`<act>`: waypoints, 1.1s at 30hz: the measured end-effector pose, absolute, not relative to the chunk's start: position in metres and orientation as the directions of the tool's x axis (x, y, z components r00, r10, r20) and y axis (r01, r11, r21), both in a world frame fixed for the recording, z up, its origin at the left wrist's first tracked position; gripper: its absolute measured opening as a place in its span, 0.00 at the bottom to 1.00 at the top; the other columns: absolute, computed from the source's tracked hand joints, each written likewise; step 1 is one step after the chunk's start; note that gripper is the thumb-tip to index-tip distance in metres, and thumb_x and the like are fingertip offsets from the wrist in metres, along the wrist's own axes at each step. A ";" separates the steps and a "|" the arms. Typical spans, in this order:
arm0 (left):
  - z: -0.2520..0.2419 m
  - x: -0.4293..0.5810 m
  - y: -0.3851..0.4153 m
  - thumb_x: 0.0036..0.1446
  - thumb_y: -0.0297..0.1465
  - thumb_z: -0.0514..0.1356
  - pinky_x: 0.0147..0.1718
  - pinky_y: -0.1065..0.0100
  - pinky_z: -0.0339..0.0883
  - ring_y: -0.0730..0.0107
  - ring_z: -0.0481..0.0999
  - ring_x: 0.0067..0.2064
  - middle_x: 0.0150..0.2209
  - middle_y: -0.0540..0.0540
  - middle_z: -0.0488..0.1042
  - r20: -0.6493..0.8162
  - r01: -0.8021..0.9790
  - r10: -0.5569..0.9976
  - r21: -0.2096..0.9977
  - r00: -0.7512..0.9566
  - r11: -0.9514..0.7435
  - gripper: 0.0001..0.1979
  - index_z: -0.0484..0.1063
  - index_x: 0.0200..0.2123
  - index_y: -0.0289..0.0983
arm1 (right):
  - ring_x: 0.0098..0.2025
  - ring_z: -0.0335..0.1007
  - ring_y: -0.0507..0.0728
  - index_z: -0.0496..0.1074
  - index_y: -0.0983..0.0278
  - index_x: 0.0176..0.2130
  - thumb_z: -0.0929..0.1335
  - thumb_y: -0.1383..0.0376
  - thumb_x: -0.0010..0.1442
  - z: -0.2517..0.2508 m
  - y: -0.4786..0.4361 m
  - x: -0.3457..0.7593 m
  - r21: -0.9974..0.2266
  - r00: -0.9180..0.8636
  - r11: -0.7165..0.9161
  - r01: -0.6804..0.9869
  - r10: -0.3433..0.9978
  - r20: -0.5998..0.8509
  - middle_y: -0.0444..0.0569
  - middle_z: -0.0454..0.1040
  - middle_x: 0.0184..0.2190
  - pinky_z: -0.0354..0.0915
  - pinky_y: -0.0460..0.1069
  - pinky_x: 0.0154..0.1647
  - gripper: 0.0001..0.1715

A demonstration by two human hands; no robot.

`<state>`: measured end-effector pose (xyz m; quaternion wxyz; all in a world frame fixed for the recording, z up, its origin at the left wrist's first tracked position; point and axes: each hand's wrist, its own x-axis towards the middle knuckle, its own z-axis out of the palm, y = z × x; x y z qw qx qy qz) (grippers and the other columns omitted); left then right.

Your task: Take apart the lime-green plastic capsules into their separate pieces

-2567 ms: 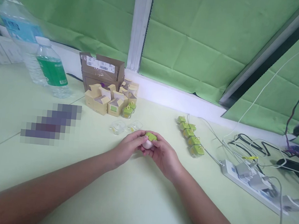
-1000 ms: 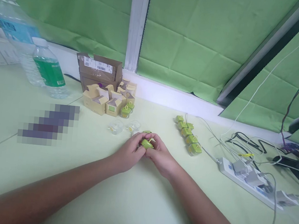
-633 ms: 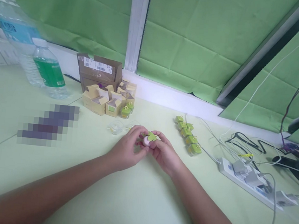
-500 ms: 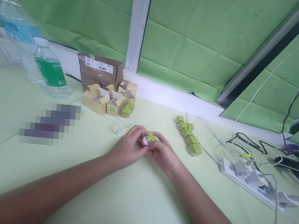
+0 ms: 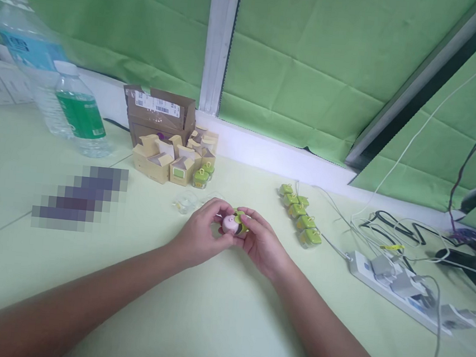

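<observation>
My left hand (image 5: 201,234) and my right hand (image 5: 259,242) meet at the middle of the pale green table (image 5: 207,321), fingers pinched together round a small green and pink piece (image 5: 233,223). Its pink round face shows toward me with the green part behind. A clear plastic case (image 5: 185,202) lies just beyond my left hand. A row of several finished green pieces (image 5: 301,214) sits to the right of my right hand.
Small tan cartons (image 5: 168,158) and a brown cardboard box (image 5: 160,112) stand at the back. Two water bottles (image 5: 78,110) stand at the back left. A power strip (image 5: 404,290) with plugs and tangled cables lies at the right. Green cloth covers the wall.
The small piece has been turned over in my fingers: earlier its green top showed, now its pink round face shows. Both hands stay in about the same spot.
</observation>
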<state>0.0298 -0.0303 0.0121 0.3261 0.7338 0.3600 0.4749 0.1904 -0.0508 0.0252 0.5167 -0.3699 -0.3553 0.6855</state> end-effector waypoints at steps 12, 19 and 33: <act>0.023 0.015 -0.007 0.49 0.31 0.61 0.38 0.63 0.72 0.68 0.74 0.37 0.36 0.48 0.72 0.063 -0.276 0.977 0.961 0.202 -0.005 0.09 0.69 0.35 0.36 | 0.28 0.76 0.54 0.70 0.64 0.41 0.69 0.60 0.59 0.021 -0.044 0.196 -0.865 -0.032 -0.237 -0.442 0.968 -0.249 0.51 0.78 0.37 0.65 0.45 0.22 0.11; 0.027 0.009 -0.006 0.46 0.31 0.63 0.43 0.60 0.71 0.61 0.75 0.43 0.40 0.46 0.76 0.116 -0.167 0.977 0.982 0.181 -0.086 0.09 0.71 0.34 0.37 | 0.27 0.73 0.53 0.70 0.64 0.40 0.68 0.61 0.59 0.020 -0.043 0.196 -0.862 -0.014 -0.243 -0.444 0.964 -0.265 0.50 0.77 0.35 0.63 0.45 0.21 0.10; 0.024 -0.001 0.003 0.50 0.34 0.63 0.41 0.64 0.67 0.62 0.74 0.42 0.39 0.46 0.75 0.299 0.152 0.912 0.925 0.280 -0.350 0.10 0.73 0.37 0.38 | 0.26 0.73 0.53 0.71 0.64 0.39 0.68 0.60 0.58 0.019 -0.042 0.197 -0.859 -0.002 -0.236 -0.453 0.965 -0.264 0.50 0.77 0.35 0.62 0.46 0.21 0.10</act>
